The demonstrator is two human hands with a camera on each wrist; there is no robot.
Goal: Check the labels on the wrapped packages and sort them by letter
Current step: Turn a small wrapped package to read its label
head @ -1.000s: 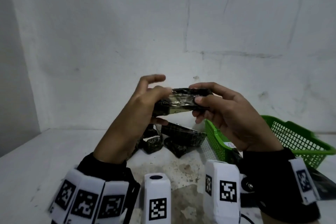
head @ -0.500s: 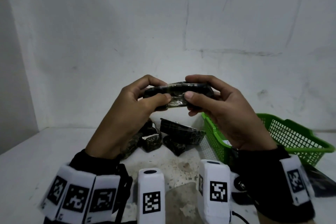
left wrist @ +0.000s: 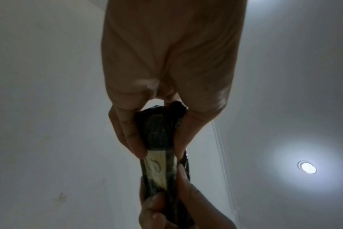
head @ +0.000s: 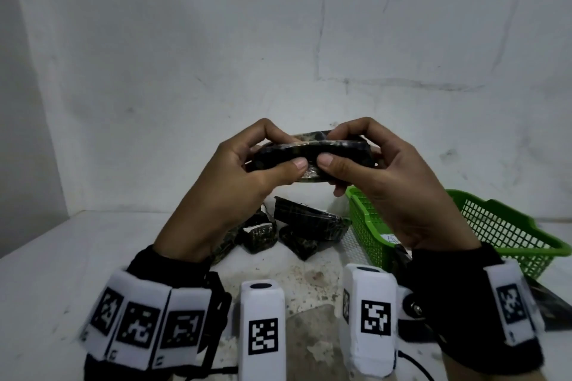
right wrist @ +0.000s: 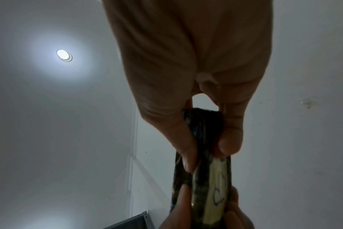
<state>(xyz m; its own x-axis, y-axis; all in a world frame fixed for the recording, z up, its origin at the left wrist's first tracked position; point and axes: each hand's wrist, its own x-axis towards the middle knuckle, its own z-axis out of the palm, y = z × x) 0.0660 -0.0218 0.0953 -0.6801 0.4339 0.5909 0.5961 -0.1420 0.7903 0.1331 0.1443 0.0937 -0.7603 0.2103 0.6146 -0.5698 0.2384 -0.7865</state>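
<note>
A flat package (head: 312,153) wrapped in dark plastic is held up in front of the wall, edge toward me. My left hand (head: 272,153) pinches its left end between thumb and curled fingers. My right hand (head: 346,151) pinches its right end the same way. The two thumbs nearly meet on the near edge. The wrist views show a pale label (left wrist: 157,168) (right wrist: 217,190) with a handwritten mark on one face of the package; the letter is unclear. Several more dark wrapped packages (head: 306,219) lie in a heap on the white table below the hands.
A green mesh basket (head: 507,229) stands on the table (head: 62,257) at the right, with a white slip inside, partly hidden by my right hand. A dark flat thing (head: 548,300) lies on the table in front of the basket. The white wall stands close behind.
Both hands have lifted the package a little and turned it edge-on toward me. The thumbs have slid closer together along its near edge.
</note>
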